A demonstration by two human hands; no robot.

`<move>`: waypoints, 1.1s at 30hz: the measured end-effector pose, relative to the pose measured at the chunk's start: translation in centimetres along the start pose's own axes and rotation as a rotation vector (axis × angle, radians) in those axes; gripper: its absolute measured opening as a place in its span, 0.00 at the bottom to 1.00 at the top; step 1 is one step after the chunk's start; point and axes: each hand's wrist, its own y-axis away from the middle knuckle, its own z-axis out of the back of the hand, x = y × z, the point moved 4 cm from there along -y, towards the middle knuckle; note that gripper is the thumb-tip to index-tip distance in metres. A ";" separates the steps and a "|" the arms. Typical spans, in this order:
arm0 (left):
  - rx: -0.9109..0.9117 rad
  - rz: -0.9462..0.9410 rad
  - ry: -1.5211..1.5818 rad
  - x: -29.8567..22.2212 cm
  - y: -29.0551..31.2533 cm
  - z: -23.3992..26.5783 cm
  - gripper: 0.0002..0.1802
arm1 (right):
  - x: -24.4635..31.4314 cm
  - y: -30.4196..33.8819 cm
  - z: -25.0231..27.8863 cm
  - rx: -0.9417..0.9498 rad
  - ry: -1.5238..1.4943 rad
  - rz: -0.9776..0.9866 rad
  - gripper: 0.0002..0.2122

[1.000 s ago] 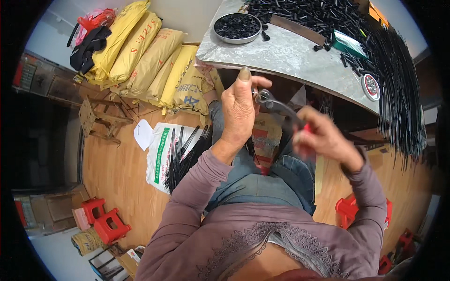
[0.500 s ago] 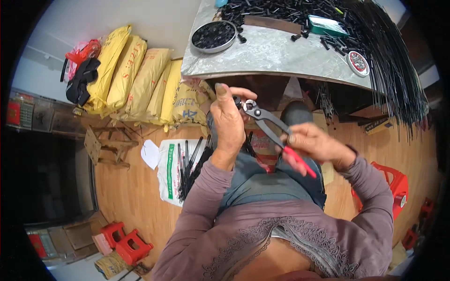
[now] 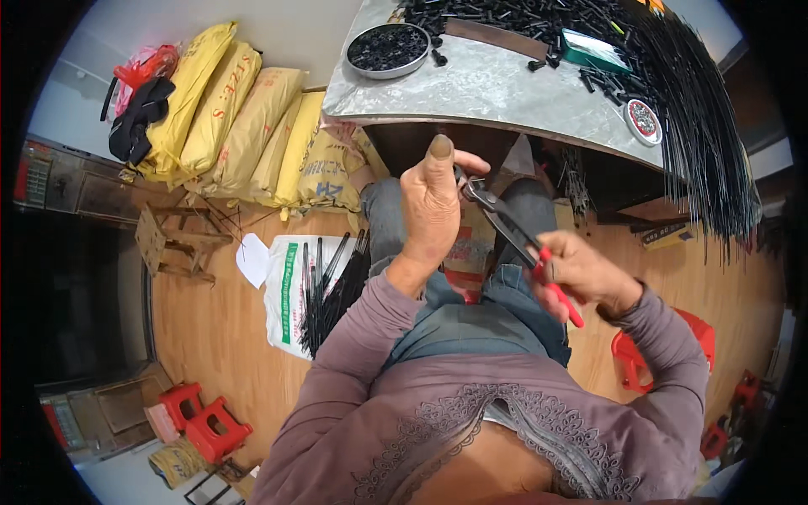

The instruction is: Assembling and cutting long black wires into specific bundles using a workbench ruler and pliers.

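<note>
My right hand is wrapped round the red grips of a pair of end-cutting pincers, whose dark metal arms lie close together. The pincers slant up and leftward, their jaws against the fingers of my left hand. That hand is closed with its thumb pointing up, pinching a small black piece at the jaws. My fingers hide most of the piece, so its exact kind cannot be made out. Both hands are above my lap, just in front of the table edge.
The grey table bears a round tin of black bits, a pile of black parts, a green box, a small dish and long black rods. Yellow sacks stand left. Black rods lie on a white bag; a red stool stands right.
The pincers' handles have come closer together in my right hand. Both hands sit slightly further right in the picture, and the whole view has shifted a little.
</note>
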 end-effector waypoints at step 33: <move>0.093 0.127 0.130 1.1 -0.4 0.4 0.41 | 2.7 -1.1 -0.9 0.048 0.250 -0.034 0.20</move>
